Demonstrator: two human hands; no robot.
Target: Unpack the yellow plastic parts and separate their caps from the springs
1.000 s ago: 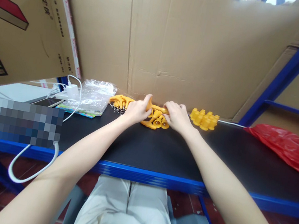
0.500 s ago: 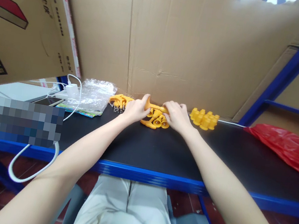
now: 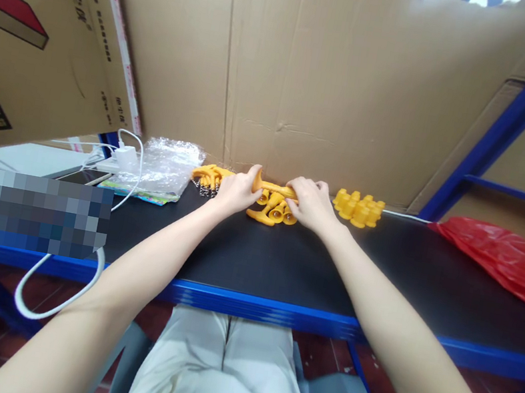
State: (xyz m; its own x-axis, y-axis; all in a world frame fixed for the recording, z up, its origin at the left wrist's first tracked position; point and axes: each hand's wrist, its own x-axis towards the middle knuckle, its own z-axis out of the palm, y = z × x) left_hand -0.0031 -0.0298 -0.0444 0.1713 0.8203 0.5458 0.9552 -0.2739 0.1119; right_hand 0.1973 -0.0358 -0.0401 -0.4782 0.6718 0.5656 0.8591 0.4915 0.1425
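My left hand (image 3: 239, 192) and my right hand (image 3: 311, 203) are both closed on a long yellow plastic piece (image 3: 276, 189). It lies level between them at the back of the table, and its flared end shows by my left thumb. Under it sit several yellow parts with round cup-like ends (image 3: 277, 215), and a curved yellow handle (image 3: 260, 218) points left. Beside my left hand lies a pile of yellow handles (image 3: 205, 174) with small dark metal coils. Right of my right hand stand several yellow flared caps (image 3: 358, 209), grouped upright.
On the left are a clear plastic bag (image 3: 171, 163), a white charger (image 3: 125, 160) with looping cables and a blurred-out patch. A red plastic bag (image 3: 505, 260) lies at the right. Cardboard (image 3: 352, 90) walls the back, and a blue rail (image 3: 263, 308) edges the table (image 3: 275, 266) in front.
Both hands keep hold of the yellow piece in nearly the same place. Its flared end by my left thumb has tilted or turned very slightly.
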